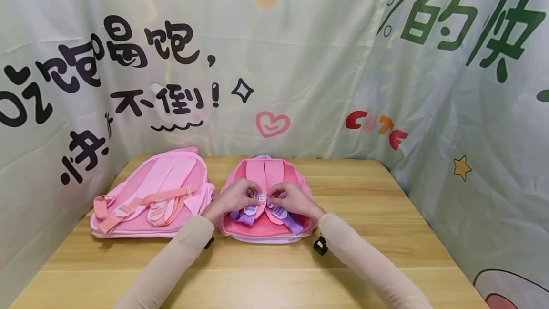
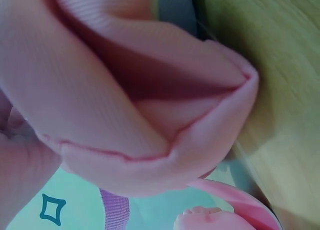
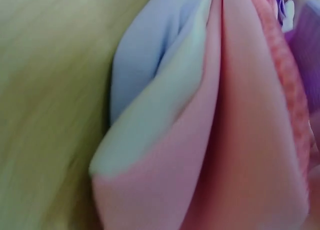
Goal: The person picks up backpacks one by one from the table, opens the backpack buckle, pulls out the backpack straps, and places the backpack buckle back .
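A pink backpack with purple webbing straps (image 1: 294, 224) lies at the middle of the table, its shoulder straps upward. Over its centre, a small white buckle (image 1: 261, 198) sits between the two hands. My left hand (image 1: 238, 196) pinches the buckle from the left with thumb and fingers. From the right, my right hand (image 1: 294, 198) pinches the buckle's other side, fingertips close to the left ones. In the left wrist view, the backpack's pink side pocket (image 2: 125, 125) gapes. The right wrist view shows the backpack's pink and pale side fabric (image 3: 240, 115); the buckle is hidden there.
A second pink backpack (image 1: 176, 166) with orange straps lies just left, close beside the first. Both rest on a wooden table (image 1: 364, 252). Printed fabric curtains (image 1: 309, 61) stand behind and along the sides.
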Demonstrator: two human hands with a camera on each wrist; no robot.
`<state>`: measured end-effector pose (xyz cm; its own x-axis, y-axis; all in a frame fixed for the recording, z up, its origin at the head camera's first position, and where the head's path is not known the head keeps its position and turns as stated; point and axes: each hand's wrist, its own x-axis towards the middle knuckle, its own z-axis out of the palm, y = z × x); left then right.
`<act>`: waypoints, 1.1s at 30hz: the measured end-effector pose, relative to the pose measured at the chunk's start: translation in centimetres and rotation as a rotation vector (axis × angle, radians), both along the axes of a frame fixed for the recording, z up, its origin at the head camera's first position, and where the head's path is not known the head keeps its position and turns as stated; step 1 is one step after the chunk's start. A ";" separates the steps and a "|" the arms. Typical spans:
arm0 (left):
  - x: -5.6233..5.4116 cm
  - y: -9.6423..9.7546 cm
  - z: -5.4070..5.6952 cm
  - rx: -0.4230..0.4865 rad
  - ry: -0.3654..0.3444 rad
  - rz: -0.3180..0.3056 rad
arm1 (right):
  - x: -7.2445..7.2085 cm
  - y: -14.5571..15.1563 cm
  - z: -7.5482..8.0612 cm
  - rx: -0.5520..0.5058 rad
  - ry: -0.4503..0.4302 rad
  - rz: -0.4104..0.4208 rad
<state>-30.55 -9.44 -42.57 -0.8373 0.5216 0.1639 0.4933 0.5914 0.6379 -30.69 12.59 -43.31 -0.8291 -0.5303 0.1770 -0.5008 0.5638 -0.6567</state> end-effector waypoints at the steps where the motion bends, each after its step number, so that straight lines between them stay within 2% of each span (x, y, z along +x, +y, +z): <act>1: 0.0 0.0 0.0 0.003 0.003 0.007 | 0.0 -0.2 0.0 -0.002 0.014 0.005; 7: 0.0 -0.2 -0.2 0.019 0.047 0.022 | 0.4 -1.4 0.1 0.009 0.058 0.010; 13: 0.2 -0.3 -0.1 0.023 0.064 0.008 | 0.5 -2.1 0.1 0.057 0.114 0.008; 22: 0.1 -1.0 0.1 -0.008 0.064 -0.064 | 0.3 -2.1 -0.3 0.044 0.075 -0.023; 28: -0.2 -1.2 -0.1 -0.080 0.116 -0.129 | 0.2 -2.0 -0.5 0.046 0.067 -0.009; 33: 0.0 -1.1 -0.2 -0.098 0.127 -0.076 | 0.2 -2.4 -0.3 0.053 0.084 -0.018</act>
<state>-30.58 -10.51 -42.82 -0.7707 0.6013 0.2110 0.6118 0.6055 0.5090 -30.50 10.19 -43.62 -0.8219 -0.5260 0.2186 -0.5426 0.6061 -0.5816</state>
